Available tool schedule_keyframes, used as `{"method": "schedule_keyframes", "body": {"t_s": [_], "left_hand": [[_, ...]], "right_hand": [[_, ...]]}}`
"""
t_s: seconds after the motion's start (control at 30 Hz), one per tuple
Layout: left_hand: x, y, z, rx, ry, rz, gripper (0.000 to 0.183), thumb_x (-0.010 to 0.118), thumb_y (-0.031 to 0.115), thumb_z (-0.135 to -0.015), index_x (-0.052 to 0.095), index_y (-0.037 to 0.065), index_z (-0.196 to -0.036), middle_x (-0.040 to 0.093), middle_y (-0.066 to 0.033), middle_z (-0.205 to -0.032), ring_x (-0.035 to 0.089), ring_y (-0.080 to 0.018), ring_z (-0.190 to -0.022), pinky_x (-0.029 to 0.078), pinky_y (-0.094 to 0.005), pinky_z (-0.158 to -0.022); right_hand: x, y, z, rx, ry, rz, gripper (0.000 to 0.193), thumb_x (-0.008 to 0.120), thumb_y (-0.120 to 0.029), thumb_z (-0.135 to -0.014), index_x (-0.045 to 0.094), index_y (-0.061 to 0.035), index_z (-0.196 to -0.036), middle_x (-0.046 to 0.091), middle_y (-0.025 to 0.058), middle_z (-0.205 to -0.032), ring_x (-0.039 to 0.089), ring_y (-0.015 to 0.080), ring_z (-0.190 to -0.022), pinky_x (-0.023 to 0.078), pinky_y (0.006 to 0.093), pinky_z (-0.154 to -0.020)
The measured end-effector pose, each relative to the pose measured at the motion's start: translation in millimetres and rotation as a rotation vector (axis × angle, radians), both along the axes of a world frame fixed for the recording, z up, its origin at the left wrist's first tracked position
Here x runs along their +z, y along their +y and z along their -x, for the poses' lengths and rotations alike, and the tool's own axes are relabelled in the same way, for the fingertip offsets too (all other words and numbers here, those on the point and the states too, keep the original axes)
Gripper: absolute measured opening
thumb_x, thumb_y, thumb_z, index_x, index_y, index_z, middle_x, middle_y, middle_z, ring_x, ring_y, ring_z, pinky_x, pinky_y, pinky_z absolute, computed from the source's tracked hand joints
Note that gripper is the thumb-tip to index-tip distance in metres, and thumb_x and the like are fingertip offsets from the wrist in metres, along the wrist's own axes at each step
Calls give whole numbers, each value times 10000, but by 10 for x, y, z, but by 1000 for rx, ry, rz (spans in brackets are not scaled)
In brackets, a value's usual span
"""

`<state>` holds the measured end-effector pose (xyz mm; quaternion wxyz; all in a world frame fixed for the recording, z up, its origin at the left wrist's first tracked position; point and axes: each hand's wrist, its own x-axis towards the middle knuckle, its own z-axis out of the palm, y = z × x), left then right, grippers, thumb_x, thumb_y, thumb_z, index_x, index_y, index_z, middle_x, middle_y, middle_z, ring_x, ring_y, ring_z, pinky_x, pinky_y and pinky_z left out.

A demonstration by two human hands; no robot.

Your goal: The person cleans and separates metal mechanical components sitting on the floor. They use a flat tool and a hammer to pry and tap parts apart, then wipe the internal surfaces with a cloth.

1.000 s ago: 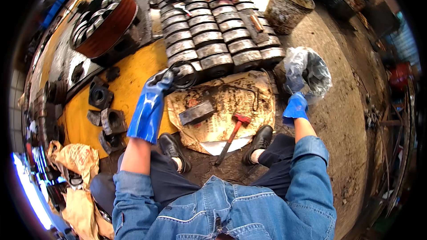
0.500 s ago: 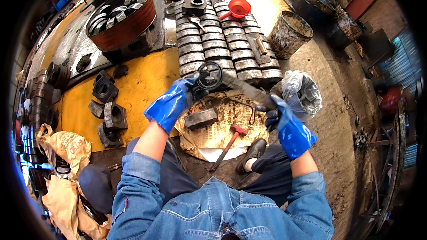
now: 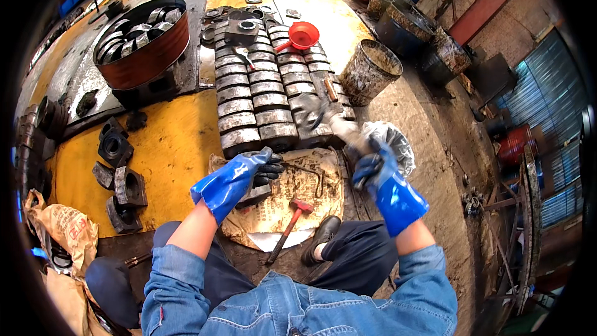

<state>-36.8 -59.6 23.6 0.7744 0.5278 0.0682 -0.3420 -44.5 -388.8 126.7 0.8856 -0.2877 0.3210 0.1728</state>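
My left hand (image 3: 239, 173), in a blue glove with dark, dirty fingers, is held above the mat (image 3: 329, 190) with its fingers apart and nothing seen in them. Partly hidden below it lies a grey metal block (image 3: 255, 195). Over at the right, my gloved right hand (image 3: 382, 180) is closed around a long pale tool (image 3: 348, 130). Motion smears the tool, so its kind is unclear; its far end passes in front of the stacked half-round metal pieces (image 3: 278, 130). A hammer (image 3: 291, 227) with red head and handle lies on the mat near my shoe.
A plastic-lined bin (image 3: 401, 149) stands beyond my right hand, with a grimy bucket (image 3: 371, 71) farther back. On the stacks lie a red funnel-like scoop (image 3: 303, 35) and a bearing block (image 3: 242, 30). Several loose blocks (image 3: 129, 186) are at left, near a large rusty drum (image 3: 143, 56).
The dark ring at my left hand is gone from it, and that hand's fingers have opened. The tool in my right hand is now swinging and blurred. The view has shifted rightward.
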Motion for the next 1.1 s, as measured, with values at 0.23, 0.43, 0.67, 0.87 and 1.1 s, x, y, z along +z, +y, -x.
{"method": "schedule_keyframes", "body": {"t_s": [0.23,0.43,0.67,0.87,1.1], "left_hand": [[50,-90,-21,16,-203,-20,530,619,455,-980,626,20,-1283,710,-93,-1135,676,-138,-956,554,-296,-805],[113,225,9,173,-314,-82,585,647,420,-940,571,-4,-1337,648,-112,-1283,614,-209,-1138,465,-333,-982],[276,299,38,204,-231,-72,377,572,340,-1001,642,23,-1193,732,-120,-1078,695,-164,-895,526,-271,-756],[77,198,-62,145,-105,-121,353,571,353,-1011,667,61,-1183,747,-76,-1070,707,-125,-829,457,-179,-607],[-234,316,153,132,-38,-331,410,570,396,-1005,632,72,-1248,734,-78,-1132,713,-144,-914,503,-205,-639]], "right_hand": [[777,-1197,-2206,-229,-404,361,262,600,-346,-941,588,-90,-889,585,31,-659,557,156,-519,459,302,-464],[870,-748,-2253,-483,-290,533,231,592,-270,-941,590,-143,-748,541,-11,-572,443,120,-409,365,245,-393],[-542,-727,-818,62,-404,274,370,561,-359,-979,648,-20,-1098,650,68,-715,558,155,-496,456,263,-440],[-1159,-194,238,41,-149,113,409,536,-430,-984,599,-71,-1168,666,105,-810,596,203,-562,507,338,-477],[-1416,247,460,141,124,271,363,598,-446,-957,643,-113,-1094,691,89,-738,537,157,-476,444,289,-421]]}}
